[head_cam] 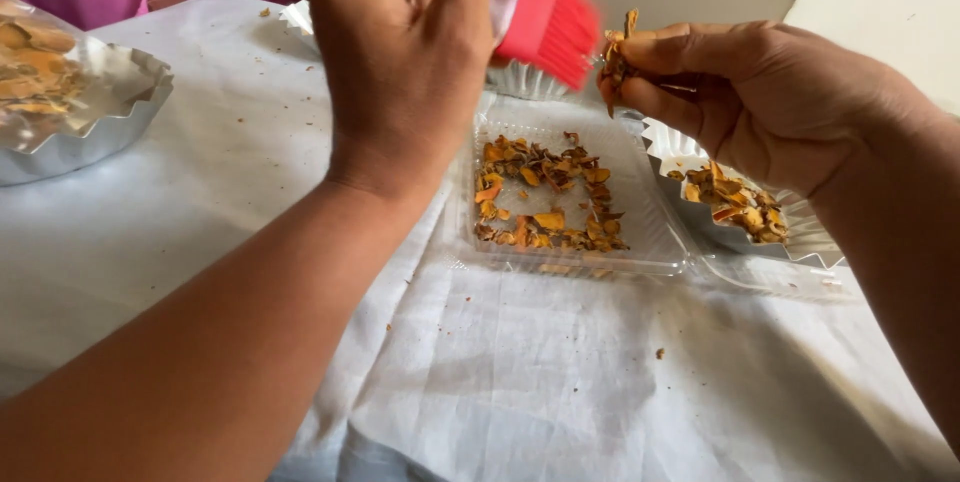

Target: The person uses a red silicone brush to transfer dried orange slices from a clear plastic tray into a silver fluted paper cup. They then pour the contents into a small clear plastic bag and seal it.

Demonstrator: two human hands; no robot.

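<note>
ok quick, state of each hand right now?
Left hand: closed around the red brush.
Right hand: fingers pinched on a few dried orange pieces.

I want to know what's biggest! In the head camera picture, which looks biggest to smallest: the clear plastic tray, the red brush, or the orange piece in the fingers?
1. Clear plastic tray
2. Red brush, though nearer the camera and partly hidden by the left hand
3. Orange piece pinched in the right hand
</note>
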